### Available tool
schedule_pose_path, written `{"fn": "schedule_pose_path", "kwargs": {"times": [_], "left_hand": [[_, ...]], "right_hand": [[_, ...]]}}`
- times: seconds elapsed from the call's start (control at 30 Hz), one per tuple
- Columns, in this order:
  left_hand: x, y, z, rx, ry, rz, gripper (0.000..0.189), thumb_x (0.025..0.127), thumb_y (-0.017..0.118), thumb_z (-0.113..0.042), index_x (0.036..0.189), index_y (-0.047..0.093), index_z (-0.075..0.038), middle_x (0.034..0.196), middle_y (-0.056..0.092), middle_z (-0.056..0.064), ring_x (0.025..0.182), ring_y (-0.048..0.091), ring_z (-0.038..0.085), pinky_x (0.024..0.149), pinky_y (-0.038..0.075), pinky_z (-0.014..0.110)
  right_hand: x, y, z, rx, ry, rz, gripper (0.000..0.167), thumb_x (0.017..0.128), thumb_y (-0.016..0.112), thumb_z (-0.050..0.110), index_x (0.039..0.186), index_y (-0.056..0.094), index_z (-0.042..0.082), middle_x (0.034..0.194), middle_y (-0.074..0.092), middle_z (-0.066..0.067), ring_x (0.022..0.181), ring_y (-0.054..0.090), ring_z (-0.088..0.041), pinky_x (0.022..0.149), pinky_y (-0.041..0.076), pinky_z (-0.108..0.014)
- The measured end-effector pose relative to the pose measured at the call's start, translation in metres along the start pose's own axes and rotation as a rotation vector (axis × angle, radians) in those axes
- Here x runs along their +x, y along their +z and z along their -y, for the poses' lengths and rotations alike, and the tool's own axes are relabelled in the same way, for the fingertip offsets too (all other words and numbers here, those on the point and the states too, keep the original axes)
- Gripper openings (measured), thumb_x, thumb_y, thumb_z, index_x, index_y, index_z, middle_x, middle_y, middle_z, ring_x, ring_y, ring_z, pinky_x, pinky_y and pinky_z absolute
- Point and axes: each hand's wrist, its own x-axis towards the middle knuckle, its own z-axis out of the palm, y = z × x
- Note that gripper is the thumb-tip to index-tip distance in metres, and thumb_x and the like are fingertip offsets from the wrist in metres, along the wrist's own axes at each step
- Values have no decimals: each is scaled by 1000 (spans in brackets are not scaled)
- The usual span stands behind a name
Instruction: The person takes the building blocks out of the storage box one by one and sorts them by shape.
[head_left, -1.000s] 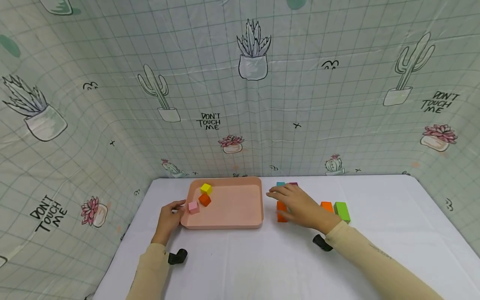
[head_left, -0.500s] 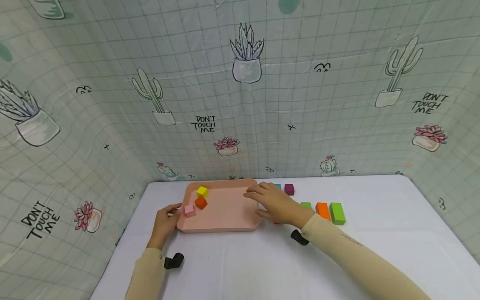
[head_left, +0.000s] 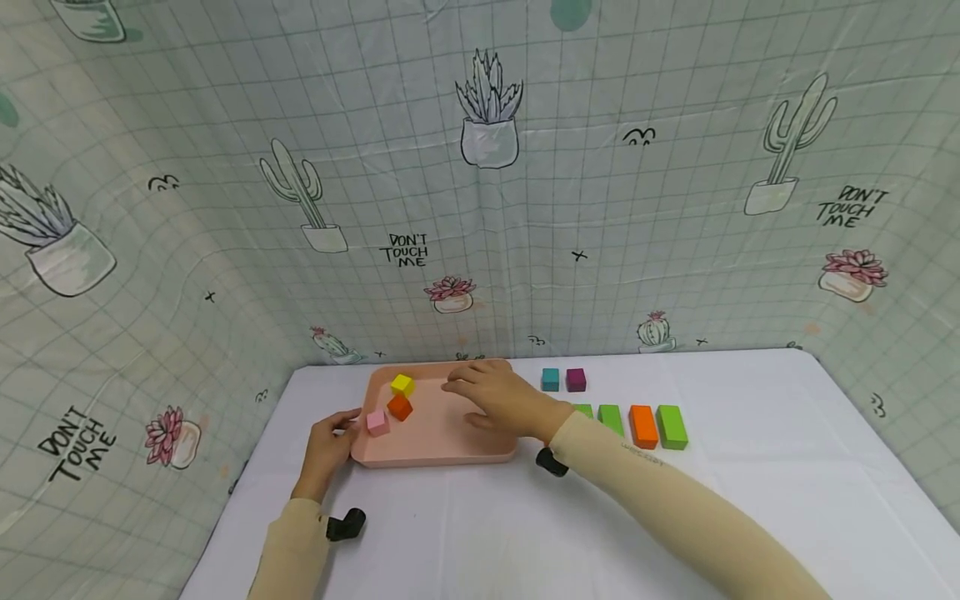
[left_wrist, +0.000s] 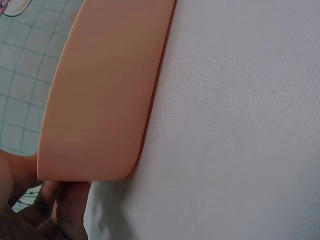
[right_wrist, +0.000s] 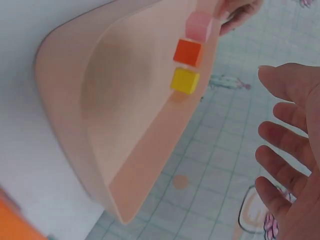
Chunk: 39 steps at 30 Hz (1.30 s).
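A shallow pink tray (head_left: pixel 442 458) lies on the white table. In its left part sit a yellow cube (head_left: pixel 402 385), an orange cube (head_left: pixel 400 407) and a pink cube (head_left: pixel 378 422). My left hand (head_left: pixel 330 446) grips the tray's left rim; the left wrist view shows fingers (left_wrist: pixel 72 207) against the tray's end wall. Over the tray's right half hovers my right hand (head_left: pixel 506 402), with nothing in it. Its fingers are spread and slightly bent in the right wrist view, apart from the tray wall (right_wrist: pixel 145 185).
Right of the tray, a teal cube (head_left: pixel 551 380) and a purple cube (head_left: pixel 576 380) stand at the back. Nearer is a row of longer blocks, among them an orange block (head_left: pixel 643 427) and a green block (head_left: pixel 672 427). A patterned cloth (head_left: pixel 555 200) hangs behind the table.
My right hand has moved left, from above the blocks to over the tray, uncovering the teal and purple cubes. The left hand stays at the tray's rim. The head view has shifted slightly.
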Motion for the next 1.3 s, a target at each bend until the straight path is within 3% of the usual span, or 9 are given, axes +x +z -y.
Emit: {"fn": "schedule_pose_path", "kwargs": {"times": [0.27, 0.7, 1.07, 1.3], "left_hand": [[-3, 0, 0, -2, -7, 7, 34, 103, 57, -1, 134, 64, 13, 113, 63, 29, 83, 53, 21, 63, 46, 24], [-2, 0, -2, -1, -26, 4, 35, 104, 57, -1, 136, 64, 10, 116, 61, 28, 89, 54, 25, 65, 46, 22], [-2, 0, -2, 28, 17, -16, 34, 103, 57, -2, 133, 66, 10, 112, 66, 28, 87, 55, 23, 65, 45, 24], [-2, 1, -1, 31, 7, -23, 34, 103, 57, -3, 134, 66, 10, 115, 66, 28, 91, 56, 25, 68, 45, 25]], "right_hand": [[29, 11, 7, 41, 47, 136, 54, 102, 73, 24, 152, 56, 14, 156, 54, -4, 147, 46, -26, 124, 34, -46], [62, 21, 10, 6, -17, 158, 54, 103, 70, 23, 153, 54, 13, 161, 50, -6, 150, 44, -27, 125, 32, -44], [76, 39, 2, 183, 9, 177, 50, 103, 70, 19, 150, 58, 10, 160, 51, -9, 152, 42, -27, 126, 29, -43], [85, 55, 1, 87, -24, 175, 47, 103, 69, 17, 148, 60, 10, 153, 58, -5, 148, 46, -24, 126, 30, -38]]}}
